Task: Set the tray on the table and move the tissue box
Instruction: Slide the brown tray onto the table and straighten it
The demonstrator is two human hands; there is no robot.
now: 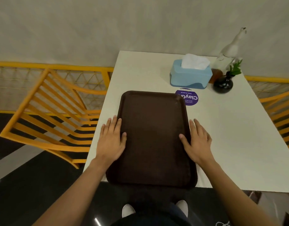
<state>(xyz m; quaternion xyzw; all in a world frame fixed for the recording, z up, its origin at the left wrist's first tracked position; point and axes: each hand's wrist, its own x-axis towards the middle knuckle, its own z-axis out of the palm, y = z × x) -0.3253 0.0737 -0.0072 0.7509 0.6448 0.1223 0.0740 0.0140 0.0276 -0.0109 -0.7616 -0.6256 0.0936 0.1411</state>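
Observation:
A dark brown tray (152,136) lies flat on the white table (230,136), its near edge reaching slightly past the table's front edge. My left hand (111,141) rests flat along the tray's left rim, thumb on the tray. My right hand (197,142) rests the same way along the right rim. Neither hand's fingers curl under the tray. A light blue tissue box (190,75) with a white tissue sticking out stands beyond the tray, at the far right of the table.
A round purple sticker (190,98) is partly covered by the tray's far right corner. A black vase with green leaves (223,84), a clear bottle (230,49) and a small brown jar (214,75) stand right of the tissue box. Yellow chairs (50,115) flank the table.

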